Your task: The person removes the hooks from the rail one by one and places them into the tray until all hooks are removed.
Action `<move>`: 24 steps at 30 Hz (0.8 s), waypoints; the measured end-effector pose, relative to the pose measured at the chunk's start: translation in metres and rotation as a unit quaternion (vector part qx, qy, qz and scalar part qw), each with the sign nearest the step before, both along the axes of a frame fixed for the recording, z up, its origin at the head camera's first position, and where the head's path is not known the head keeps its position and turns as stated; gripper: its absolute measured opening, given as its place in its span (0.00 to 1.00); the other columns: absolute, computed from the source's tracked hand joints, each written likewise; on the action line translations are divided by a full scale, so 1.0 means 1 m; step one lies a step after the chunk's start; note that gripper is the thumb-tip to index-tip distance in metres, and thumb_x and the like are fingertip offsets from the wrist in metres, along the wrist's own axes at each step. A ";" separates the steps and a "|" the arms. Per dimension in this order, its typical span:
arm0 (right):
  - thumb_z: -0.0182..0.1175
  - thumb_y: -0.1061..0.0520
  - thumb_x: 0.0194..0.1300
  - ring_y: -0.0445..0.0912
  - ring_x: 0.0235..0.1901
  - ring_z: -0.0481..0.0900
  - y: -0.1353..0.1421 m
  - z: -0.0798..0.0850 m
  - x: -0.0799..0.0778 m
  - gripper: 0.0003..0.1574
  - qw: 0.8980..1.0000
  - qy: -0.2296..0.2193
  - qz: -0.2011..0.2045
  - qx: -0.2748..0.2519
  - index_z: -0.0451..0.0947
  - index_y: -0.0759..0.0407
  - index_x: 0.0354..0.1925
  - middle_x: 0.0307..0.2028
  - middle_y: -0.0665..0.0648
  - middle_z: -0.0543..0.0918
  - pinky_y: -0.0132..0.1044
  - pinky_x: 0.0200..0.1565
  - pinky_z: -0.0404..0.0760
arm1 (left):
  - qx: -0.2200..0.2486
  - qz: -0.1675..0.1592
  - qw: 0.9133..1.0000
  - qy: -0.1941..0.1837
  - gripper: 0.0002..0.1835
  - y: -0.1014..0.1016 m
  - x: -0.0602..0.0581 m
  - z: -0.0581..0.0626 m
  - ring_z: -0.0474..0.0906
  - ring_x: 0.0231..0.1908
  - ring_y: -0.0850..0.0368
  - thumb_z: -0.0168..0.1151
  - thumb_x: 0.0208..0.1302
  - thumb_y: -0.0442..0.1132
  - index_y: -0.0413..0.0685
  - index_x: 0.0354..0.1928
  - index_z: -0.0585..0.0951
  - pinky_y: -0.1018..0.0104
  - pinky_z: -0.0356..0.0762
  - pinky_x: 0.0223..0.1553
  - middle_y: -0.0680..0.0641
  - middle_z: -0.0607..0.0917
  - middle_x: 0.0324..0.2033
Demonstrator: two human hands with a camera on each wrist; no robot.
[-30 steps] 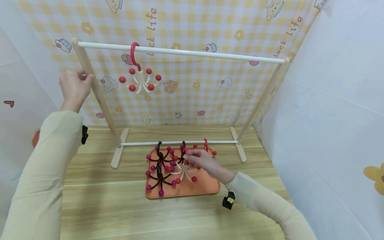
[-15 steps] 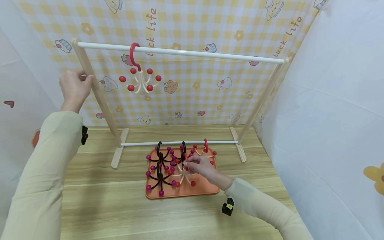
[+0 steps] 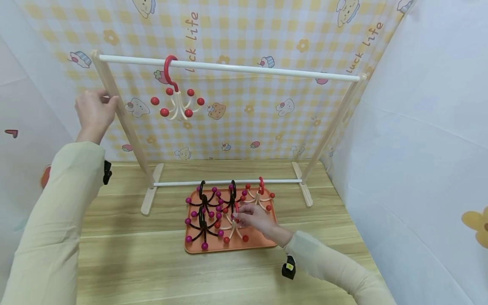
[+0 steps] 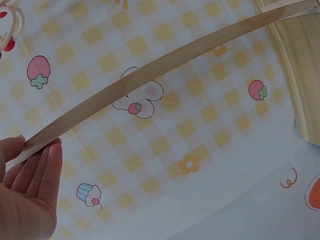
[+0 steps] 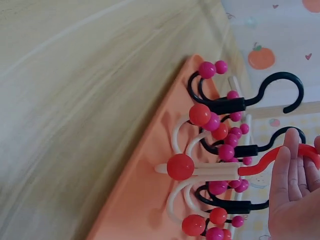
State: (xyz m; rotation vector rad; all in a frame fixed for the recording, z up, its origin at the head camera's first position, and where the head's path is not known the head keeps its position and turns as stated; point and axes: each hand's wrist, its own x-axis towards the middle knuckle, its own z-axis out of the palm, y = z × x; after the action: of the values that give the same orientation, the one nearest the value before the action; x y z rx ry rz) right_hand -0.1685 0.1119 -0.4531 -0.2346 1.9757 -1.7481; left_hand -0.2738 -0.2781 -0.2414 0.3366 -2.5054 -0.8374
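My left hand (image 3: 96, 112) pinches the left wooden post (image 3: 123, 116) of a rack between thumb and fingers; the left wrist view shows the post (image 4: 130, 82) running out from the fingertips. Low over the orange tray (image 3: 259, 243), my right hand (image 3: 259, 220) holds the red hook of a cream octopus hanger (image 3: 234, 228) with red ball tips. In the right wrist view the fingers curl at the red hook (image 5: 265, 162). Another cream hanger (image 3: 258, 197) with a red hook lies behind the hand. Several black hangers (image 3: 203, 228) with magenta balls fill the tray's left side.
A red-hooked cream hanger (image 3: 178, 103) hangs near the left end of the white top bar (image 3: 248, 68). A lower white bar (image 3: 179, 183) crosses behind the tray. The right post (image 3: 333, 123) stands on a wooden foot. A checked cloth (image 3: 236, 135) backs the table.
My right hand has moved down and slightly toward me with the cream hanger, uncovering the one behind it. The hanger on the top bar turns slightly. My left hand stays on the post.
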 end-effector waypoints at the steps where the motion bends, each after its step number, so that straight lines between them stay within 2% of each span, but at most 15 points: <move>1: 0.54 0.61 0.61 0.56 0.32 0.78 -0.001 -0.002 0.001 0.15 1.000 0.001 0.001 -0.001 0.72 0.74 0.40 0.30 0.60 0.81 0.45 0.37 0.77 | -0.002 0.000 1.000 0.000 0.21 0.000 0.000 0.000 0.73 0.46 0.43 0.45 0.64 0.44 0.38 0.52 0.74 0.53 0.71 0.44 0.38 0.76 0.45; 6: 0.56 0.57 0.59 0.59 0.35 0.78 -0.004 -0.004 0.003 0.16 1.000 -0.002 -0.005 0.007 0.73 0.70 0.40 0.31 0.58 0.81 0.44 0.37 0.77 | 0.004 -0.001 1.000 0.003 0.21 -0.002 0.000 0.000 0.72 0.47 0.42 0.45 0.63 0.44 0.38 0.52 0.74 0.53 0.69 0.46 0.37 0.76 0.45; 11: 0.56 0.57 0.59 0.54 0.32 0.79 -0.004 0.000 0.006 0.15 1.000 -0.004 0.003 0.018 0.74 0.69 0.39 0.31 0.60 0.81 0.43 0.36 0.78 | 0.003 0.001 1.000 -0.003 0.21 -0.001 0.000 0.001 0.72 0.47 0.43 0.44 0.64 0.44 0.39 0.53 0.73 0.53 0.70 0.46 0.38 0.76 0.46; 19: 0.52 0.58 0.62 0.52 0.27 0.78 -0.002 0.034 0.013 0.16 0.997 0.023 0.014 0.067 0.74 0.72 0.40 0.28 0.53 0.80 0.39 0.29 0.78 | 0.006 -0.003 1.000 -0.007 0.21 -0.001 0.000 0.001 0.72 0.47 0.43 0.44 0.64 0.44 0.39 0.53 0.73 0.53 0.69 0.46 0.38 0.76 0.46; 22: 0.50 0.57 0.63 0.52 0.26 0.78 0.001 0.044 0.008 0.18 0.996 0.031 0.006 0.078 0.74 0.73 0.41 0.28 0.54 0.80 0.39 0.28 0.78 | 0.008 -0.005 1.000 -0.005 0.21 -0.001 0.000 0.000 0.72 0.47 0.44 0.45 0.64 0.44 0.39 0.53 0.73 0.54 0.69 0.46 0.38 0.76 0.46; 24: 0.50 0.56 0.64 0.51 0.25 0.78 0.004 0.046 -0.001 0.18 0.996 0.038 -0.002 0.077 0.75 0.72 0.40 0.29 0.55 0.80 0.40 0.28 0.78 | 0.007 -0.004 1.000 -0.004 0.21 -0.001 0.001 0.000 0.72 0.48 0.44 0.44 0.64 0.44 0.39 0.53 0.73 0.54 0.70 0.45 0.38 0.76 0.46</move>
State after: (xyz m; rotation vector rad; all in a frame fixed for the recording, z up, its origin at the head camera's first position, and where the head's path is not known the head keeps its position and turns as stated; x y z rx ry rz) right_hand -0.1697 0.1155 -0.4068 -0.2480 2.1532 -1.6013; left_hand -0.2728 -0.2787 -0.2413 0.3357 -2.5117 -0.8589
